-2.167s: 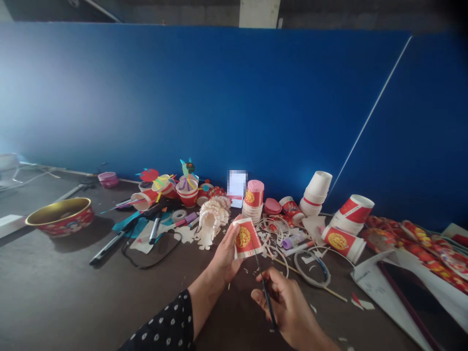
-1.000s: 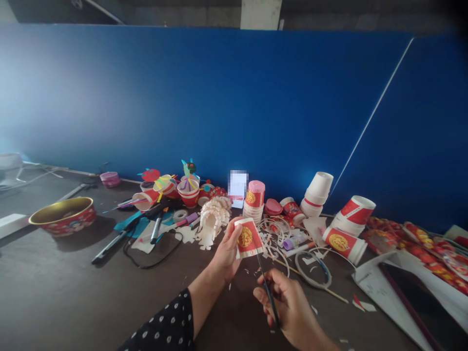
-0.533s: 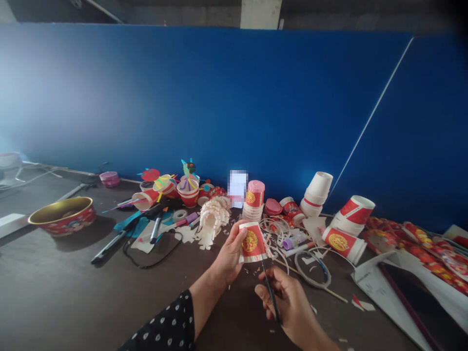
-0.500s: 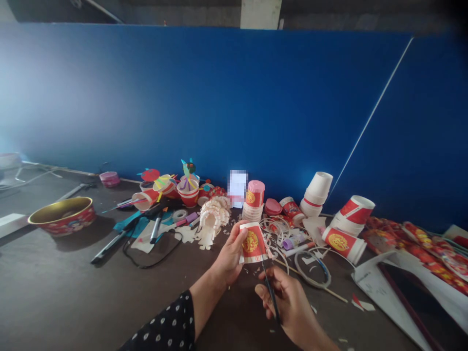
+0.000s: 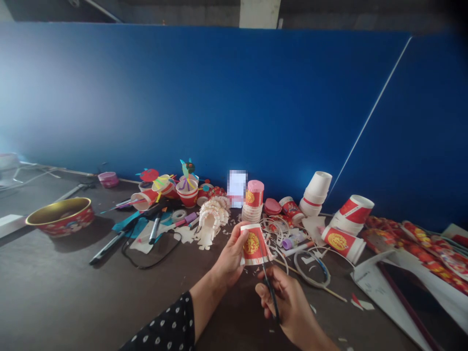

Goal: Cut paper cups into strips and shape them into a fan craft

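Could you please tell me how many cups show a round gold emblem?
3: a cup in the left hand, a fallen cup at right, a stacked cup behind. More may be hidden.

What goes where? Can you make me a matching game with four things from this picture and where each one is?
Things:
1. red paper cup
2. scissors
3. gold-lined bowl
4. stack of cups with a pink top

Places:
A. in the right hand
B. far left on the table
C. in the left hand
D. upright, just beyond the left hand

Right pairs: 1-C, 2-A, 3-B, 4-D
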Demonstrator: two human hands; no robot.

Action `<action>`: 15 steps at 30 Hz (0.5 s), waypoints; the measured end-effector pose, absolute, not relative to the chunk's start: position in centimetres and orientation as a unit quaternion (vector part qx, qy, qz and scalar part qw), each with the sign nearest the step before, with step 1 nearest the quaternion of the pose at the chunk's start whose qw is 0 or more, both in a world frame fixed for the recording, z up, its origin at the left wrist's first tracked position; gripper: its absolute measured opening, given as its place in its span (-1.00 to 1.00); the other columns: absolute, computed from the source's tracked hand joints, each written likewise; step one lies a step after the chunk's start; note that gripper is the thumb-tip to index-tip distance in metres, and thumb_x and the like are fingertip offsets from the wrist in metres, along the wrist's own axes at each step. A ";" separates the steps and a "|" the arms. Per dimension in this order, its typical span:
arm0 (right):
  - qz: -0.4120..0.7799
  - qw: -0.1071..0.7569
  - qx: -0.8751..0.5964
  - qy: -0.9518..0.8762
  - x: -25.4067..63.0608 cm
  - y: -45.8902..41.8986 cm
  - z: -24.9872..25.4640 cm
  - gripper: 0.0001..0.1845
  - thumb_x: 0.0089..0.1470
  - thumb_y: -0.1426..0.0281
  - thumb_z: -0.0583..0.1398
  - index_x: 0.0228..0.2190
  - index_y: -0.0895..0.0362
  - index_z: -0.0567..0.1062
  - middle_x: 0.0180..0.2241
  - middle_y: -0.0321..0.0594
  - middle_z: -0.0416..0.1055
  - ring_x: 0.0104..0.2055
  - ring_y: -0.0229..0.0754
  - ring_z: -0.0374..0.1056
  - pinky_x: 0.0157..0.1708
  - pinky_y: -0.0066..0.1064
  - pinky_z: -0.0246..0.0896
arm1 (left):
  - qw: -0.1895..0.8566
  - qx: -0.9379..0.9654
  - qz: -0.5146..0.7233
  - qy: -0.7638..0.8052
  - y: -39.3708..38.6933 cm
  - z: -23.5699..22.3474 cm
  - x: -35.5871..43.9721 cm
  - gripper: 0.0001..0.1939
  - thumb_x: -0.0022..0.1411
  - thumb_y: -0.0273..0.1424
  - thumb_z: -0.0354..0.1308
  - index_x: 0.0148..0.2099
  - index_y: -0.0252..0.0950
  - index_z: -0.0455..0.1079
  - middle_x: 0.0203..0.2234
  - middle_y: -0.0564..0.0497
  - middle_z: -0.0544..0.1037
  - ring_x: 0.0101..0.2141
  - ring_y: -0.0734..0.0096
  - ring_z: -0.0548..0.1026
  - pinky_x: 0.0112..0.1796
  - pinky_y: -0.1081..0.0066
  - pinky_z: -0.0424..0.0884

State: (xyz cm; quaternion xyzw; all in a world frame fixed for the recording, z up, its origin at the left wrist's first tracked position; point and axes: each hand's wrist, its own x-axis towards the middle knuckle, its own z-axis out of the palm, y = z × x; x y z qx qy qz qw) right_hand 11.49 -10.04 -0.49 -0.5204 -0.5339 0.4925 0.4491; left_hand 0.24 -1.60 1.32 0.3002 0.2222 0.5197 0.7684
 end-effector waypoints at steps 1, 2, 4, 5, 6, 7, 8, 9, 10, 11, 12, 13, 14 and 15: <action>0.493 0.454 -0.520 -0.530 11.5 -10.0 -0.5 -0.51 -0.12 0.00 0.20 -0.38 0.17 0.31 -0.66 -0.42 0.24 -0.71 -0.41 0.13 -0.69 -0.56 0.04 | 0.768 0.301 0.519 0.223 -1.6 1.3 0.2 -0.72 0.08 -0.31 0.17 -0.14 -0.17 0.25 -0.32 -0.02 0.45 -0.43 0.40 0.42 -0.31 0.39 0.38; 0.492 0.457 -0.520 -0.528 11.4 -10.0 -0.5 -0.51 -0.12 -0.01 0.20 -0.38 0.16 0.30 -0.67 -0.42 0.24 -0.71 -0.41 0.13 -0.69 -0.56 0.04 | 0.769 0.301 0.519 0.222 -1.6 1.3 0.2 -0.72 0.07 -0.31 0.17 -0.14 -0.17 0.25 -0.32 -0.02 0.45 -0.43 0.40 0.42 -0.31 0.40 0.37; 0.487 0.455 -0.524 -0.530 11.4 -10.0 -0.6 -0.51 -0.12 -0.02 0.19 -0.39 0.16 0.30 -0.68 -0.42 0.24 -0.71 -0.41 0.13 -0.70 -0.56 0.03 | 0.770 0.302 0.518 0.216 -1.6 1.3 0.2 -0.71 0.07 -0.30 0.18 -0.14 -0.17 0.25 -0.33 -0.02 0.44 -0.42 0.38 0.42 -0.31 0.39 0.37; 0.485 0.453 -0.525 -0.533 11.3 -10.0 -0.6 -0.51 -0.12 -0.02 0.19 -0.39 0.16 0.30 -0.68 -0.43 0.23 -0.72 -0.41 0.13 -0.70 -0.57 0.03 | 0.771 0.304 0.517 0.213 -1.6 1.3 0.2 -0.71 0.07 -0.30 0.18 -0.14 -0.17 0.24 -0.33 -0.03 0.44 -0.42 0.37 0.42 -0.32 0.39 0.38; 0.484 0.451 -0.526 -0.535 11.3 -10.0 -0.6 -0.50 -0.11 -0.03 0.18 -0.39 0.16 0.30 -0.69 -0.43 0.23 -0.72 -0.41 0.12 -0.71 -0.57 0.03 | 0.771 0.306 0.517 0.213 -1.6 1.3 0.2 -0.70 0.07 -0.30 0.18 -0.13 -0.17 0.24 -0.33 -0.03 0.44 -0.41 0.37 0.42 -0.33 0.39 0.38; 0.483 0.450 -0.526 -0.536 11.3 -10.0 -0.5 -0.50 -0.11 -0.04 0.17 -0.40 0.16 0.29 -0.69 -0.43 0.22 -0.73 -0.41 0.12 -0.71 -0.58 0.02 | 0.770 0.307 0.516 0.215 -1.6 1.3 0.2 -0.70 0.07 -0.30 0.18 -0.13 -0.17 0.24 -0.32 -0.03 0.44 -0.41 0.36 0.42 -0.34 0.39 0.38; 0.483 0.451 -0.526 -0.535 11.3 -10.0 -0.5 -0.50 -0.11 -0.04 0.17 -0.40 0.15 0.29 -0.69 -0.43 0.22 -0.73 -0.42 0.11 -0.72 -0.58 0.02 | 0.769 0.309 0.515 0.218 -1.6 1.3 0.2 -0.70 0.07 -0.30 0.17 -0.13 -0.17 0.24 -0.32 -0.03 0.45 -0.40 0.35 0.42 -0.34 0.38 0.38; 0.482 0.453 -0.525 -0.535 11.2 -10.1 -0.5 -0.50 -0.11 -0.04 0.17 -0.41 0.15 0.29 -0.69 -0.43 0.22 -0.73 -0.42 0.11 -0.72 -0.59 0.02 | 0.768 0.311 0.514 0.221 -1.6 1.4 0.1 -0.69 0.07 -0.30 0.17 -0.12 -0.17 0.23 -0.32 -0.03 0.45 -0.40 0.35 0.43 -0.35 0.38 0.38; 0.481 0.452 -0.526 -0.536 11.2 -10.1 -0.4 -0.51 -0.10 -0.04 0.16 -0.41 0.15 0.29 -0.69 -0.44 0.22 -0.74 -0.43 0.11 -0.72 -0.59 0.01 | 0.767 0.314 0.513 0.223 -1.6 1.4 0.1 -0.68 0.07 -0.29 0.17 -0.11 -0.16 0.23 -0.31 -0.03 0.45 -0.39 0.34 0.43 -0.35 0.38 0.38; 0.480 0.451 -0.527 -0.537 11.1 -10.1 -0.3 -0.51 -0.10 -0.04 0.16 -0.41 0.15 0.29 -0.69 -0.44 0.21 -0.74 -0.43 0.10 -0.73 -0.59 0.01 | 0.766 0.318 0.512 0.223 -1.6 1.4 0.1 -0.67 0.07 -0.29 0.17 -0.10 -0.16 0.22 -0.31 -0.03 0.45 -0.38 0.33 0.44 -0.34 0.37 0.38; 0.478 0.449 -0.528 -0.539 11.1 -10.1 -0.2 -0.52 -0.09 -0.03 0.16 -0.41 0.15 0.29 -0.70 -0.44 0.21 -0.74 -0.42 0.10 -0.73 -0.59 0.01 | 0.765 0.322 0.511 0.223 -1.6 1.3 0.0 -0.65 0.07 -0.28 0.17 -0.09 -0.16 0.21 -0.31 -0.02 0.45 -0.38 0.32 0.44 -0.34 0.37 0.38; 0.476 0.447 -0.530 -0.541 11.1 -10.1 -0.1 -0.52 -0.09 -0.03 0.16 -0.41 0.15 0.29 -0.70 -0.45 0.20 -0.74 -0.42 0.10 -0.73 -0.59 0.01 | 0.763 0.327 0.511 0.222 -1.6 1.3 0.0 -0.63 0.07 -0.27 0.17 -0.07 -0.16 0.20 -0.30 -0.02 0.45 -0.37 0.31 0.44 -0.34 0.36 0.39; 0.472 0.445 -0.533 -0.543 11.1 -10.2 -0.1 -0.53 -0.09 -0.03 0.16 -0.41 0.15 0.29 -0.70 -0.45 0.19 -0.74 -0.42 0.09 -0.73 -0.59 0.01 | 0.761 0.334 0.511 0.221 -1.5 1.2 0.0 -0.62 0.07 -0.25 0.16 -0.06 -0.16 0.19 -0.29 -0.03 0.45 -0.36 0.30 0.45 -0.34 0.35 0.39; 0.468 0.441 -0.535 -0.548 11.2 -10.2 0.0 -0.54 -0.07 -0.01 0.16 -0.41 0.15 0.29 -0.70 -0.45 0.19 -0.74 -0.42 0.09 -0.73 -0.59 0.02 | 0.759 0.340 0.509 0.221 -1.5 1.1 0.0 -0.60 0.07 -0.24 0.15 -0.04 -0.16 0.18 -0.29 -0.03 0.45 -0.35 0.29 0.45 -0.35 0.35 0.39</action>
